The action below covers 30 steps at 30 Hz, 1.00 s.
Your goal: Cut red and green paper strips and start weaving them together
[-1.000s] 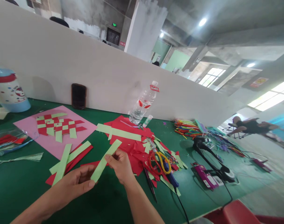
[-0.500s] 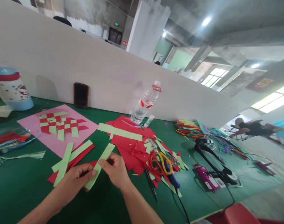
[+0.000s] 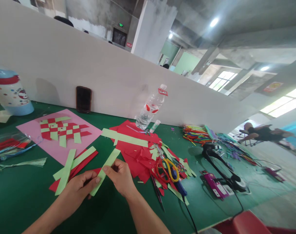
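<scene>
Both my hands grip one light green paper strip [image 3: 112, 157], held slanting above the green table. My left hand [image 3: 81, 187] pinches its lower end between thumb and fingers. Higher up the same strip, my right hand [image 3: 120, 175] pinches it with the thumb on top. Left of my hands, green strips [image 3: 68, 169] lie crossed over red strips [image 3: 82, 165]. A woven red and green paper fish [image 3: 62, 130] rests on a pink paper sheet [image 3: 34, 122] farther back. Part of a red piece shows behind my left fingers.
Red paper sheets [image 3: 128, 152] and green scraps lie right of my hands, with scissors [image 3: 173, 170] and a blue-handled corded tool [image 3: 180, 188]. Behind stand a water bottle [image 3: 150, 109], a glue stick [image 3: 154, 126] and a phone [image 3: 83, 99] against the partition [image 3: 109, 78]. A headset [image 3: 218, 162] lies right.
Both hands keep their pinch on the green strip, which has shifted very slightly. Nothing else on the table has visibly moved.
</scene>
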Available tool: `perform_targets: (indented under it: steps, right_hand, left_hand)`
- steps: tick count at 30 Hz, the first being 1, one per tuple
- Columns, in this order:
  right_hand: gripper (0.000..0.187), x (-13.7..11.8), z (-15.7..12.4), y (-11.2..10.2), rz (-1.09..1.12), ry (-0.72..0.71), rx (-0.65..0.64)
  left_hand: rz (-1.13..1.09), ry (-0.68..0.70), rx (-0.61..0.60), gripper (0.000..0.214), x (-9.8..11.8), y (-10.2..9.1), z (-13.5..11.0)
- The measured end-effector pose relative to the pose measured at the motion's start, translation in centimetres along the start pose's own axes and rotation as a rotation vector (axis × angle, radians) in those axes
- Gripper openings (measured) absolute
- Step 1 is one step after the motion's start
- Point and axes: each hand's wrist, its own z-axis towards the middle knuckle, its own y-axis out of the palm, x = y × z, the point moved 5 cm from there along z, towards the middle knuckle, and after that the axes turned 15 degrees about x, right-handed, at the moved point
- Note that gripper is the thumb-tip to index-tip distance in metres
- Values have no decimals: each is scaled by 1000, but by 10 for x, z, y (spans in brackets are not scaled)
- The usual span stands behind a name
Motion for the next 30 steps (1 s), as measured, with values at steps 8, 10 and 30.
perform_targets:
  steps: [8,10,30]
  right_hand:
    - [53,0,1,0,9,26,-21]
    - [54,-1,1,0,10,26,-23]
    - [49,-3,16,-23,126,-39,227]
  left_hand:
    - [8,34,5,46,-5,0,1]
    - [11,39,14,46,-5,0,1]
    - [96,110,19,51,-7,5,-6]
